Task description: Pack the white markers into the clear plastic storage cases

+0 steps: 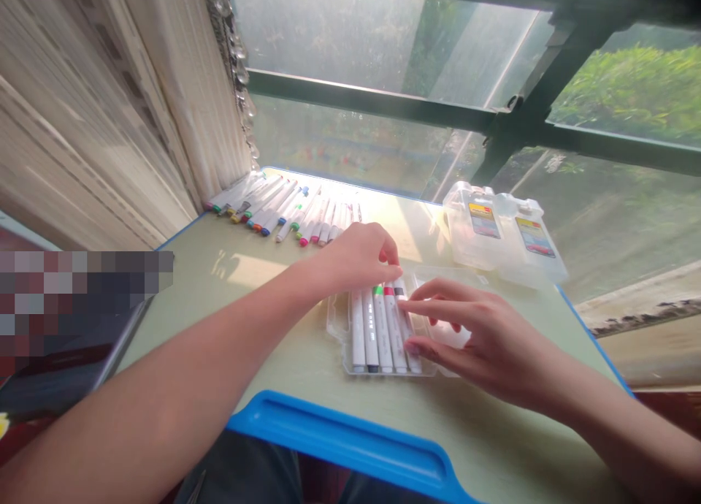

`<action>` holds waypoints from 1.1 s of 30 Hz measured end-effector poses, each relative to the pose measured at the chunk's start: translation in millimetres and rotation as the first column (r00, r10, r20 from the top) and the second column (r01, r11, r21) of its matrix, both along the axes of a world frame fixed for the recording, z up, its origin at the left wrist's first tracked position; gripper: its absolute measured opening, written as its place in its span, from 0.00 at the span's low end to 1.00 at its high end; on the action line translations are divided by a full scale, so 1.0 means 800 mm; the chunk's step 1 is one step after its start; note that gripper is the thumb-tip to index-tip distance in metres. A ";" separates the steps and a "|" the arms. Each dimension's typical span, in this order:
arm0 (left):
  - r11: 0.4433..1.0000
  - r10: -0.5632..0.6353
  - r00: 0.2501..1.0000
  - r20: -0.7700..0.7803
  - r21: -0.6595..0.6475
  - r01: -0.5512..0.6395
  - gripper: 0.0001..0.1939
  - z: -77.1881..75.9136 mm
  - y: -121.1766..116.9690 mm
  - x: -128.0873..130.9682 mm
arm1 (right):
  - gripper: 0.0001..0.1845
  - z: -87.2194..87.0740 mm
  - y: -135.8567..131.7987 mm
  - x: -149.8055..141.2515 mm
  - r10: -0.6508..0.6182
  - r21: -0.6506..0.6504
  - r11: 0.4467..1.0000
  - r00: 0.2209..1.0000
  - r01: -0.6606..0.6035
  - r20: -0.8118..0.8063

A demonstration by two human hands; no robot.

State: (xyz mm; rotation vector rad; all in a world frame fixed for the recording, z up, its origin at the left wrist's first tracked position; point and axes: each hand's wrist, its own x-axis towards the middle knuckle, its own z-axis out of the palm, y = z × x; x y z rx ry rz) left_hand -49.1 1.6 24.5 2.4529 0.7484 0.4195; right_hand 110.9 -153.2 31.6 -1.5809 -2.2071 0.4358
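Markers (384,329) at lower centre could tip askew should the left grip (358,256), seemingly pinching the black-banded marker (399,294), slip beside the spread right grip (482,332).

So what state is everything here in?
Clear case: lying open
Markers in the case: side by side
Left hand: fingers curled at those markers' far ends
Right hand: thumb and fingers apart
Loose markers: laid in a row
Labelled plastic packaging: upright; whether shut, unclear
Curtain: hanging in folds

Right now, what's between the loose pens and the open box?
In the head view, the left hand and its wrist show there, over the table.
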 end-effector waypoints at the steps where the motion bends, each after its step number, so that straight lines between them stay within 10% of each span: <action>1: 1.000 -0.005 1.000 0.001 -0.007 0.005 0.11 0.000 -0.001 0.000 | 0.15 -0.002 0.001 0.001 0.005 0.010 1.000 1.000 -0.005 0.009; 24: 0.998 -0.026 0.999 -0.036 -0.055 0.024 0.15 0.003 -0.002 -0.004 | 0.15 0.008 -0.003 -0.004 -0.003 -0.073 0.997 1.000 0.002 -0.001; 33: 0.995 -0.022 0.998 -0.050 -0.095 0.017 0.15 0.004 -0.003 -0.001 | 0.44 0.009 -0.008 0.000 0.027 -0.144 0.989 0.991 -0.007 0.135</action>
